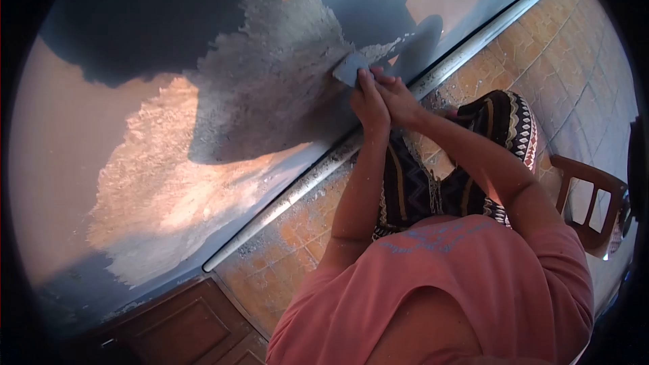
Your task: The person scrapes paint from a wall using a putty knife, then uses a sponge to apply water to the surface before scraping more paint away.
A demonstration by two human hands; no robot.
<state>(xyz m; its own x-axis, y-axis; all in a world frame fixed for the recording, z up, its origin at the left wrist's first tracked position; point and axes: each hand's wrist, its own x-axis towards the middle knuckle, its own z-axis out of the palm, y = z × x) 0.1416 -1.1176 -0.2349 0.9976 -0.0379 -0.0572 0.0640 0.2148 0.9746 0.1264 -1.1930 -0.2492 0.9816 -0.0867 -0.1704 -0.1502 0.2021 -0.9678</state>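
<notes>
Step in hand, as judged: scraping the coating off the wall. The left hand and right hand lie together, fingers pressed closed around the flat grey metal scraper; its handle is hidden inside the grip. The blade projects just beyond the fingertips and touches the edge of the rough grey scraped patch, which is coarse, pitted and ragged-edged. Smooth peach painted wall lies beyond the patch. A further stroke calls for firm two-handed pressure at a shallow blade angle.
</notes>
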